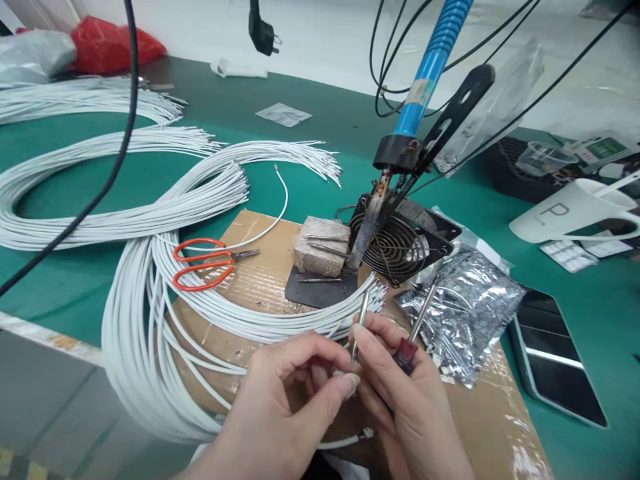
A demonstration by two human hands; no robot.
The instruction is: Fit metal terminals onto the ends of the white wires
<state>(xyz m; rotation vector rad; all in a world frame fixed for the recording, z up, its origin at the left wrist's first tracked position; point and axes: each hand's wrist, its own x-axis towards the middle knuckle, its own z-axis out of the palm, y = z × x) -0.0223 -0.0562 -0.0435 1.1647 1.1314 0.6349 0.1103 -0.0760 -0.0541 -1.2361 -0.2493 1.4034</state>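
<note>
My right hand (415, 407) is closed, with a slim metal rod (362, 313) upright between thumb and forefinger. Tucked in the same hand is a screwdriver (406, 353) with a dark red handle, its shaft pointing up and right. My left hand (285, 400) pinches thumb and forefinger together at the rod's lower end; what sits between those fingertips is hidden. Below the hands a white cable end (347, 441) with a small connector shows. Just beyond lies a bundle of white cables (260, 325) on cardboard (240, 287).
Orange-handled scissors (203, 265) lie at left. Behind the hands stand a brownish block (320, 257) with metal rods, a blue soldering iron (425, 73) and a black fan (400, 247). A silvery bag (465, 307), phone (560, 360) and mug (555, 213) are right; more cables (100, 223) lie left.
</note>
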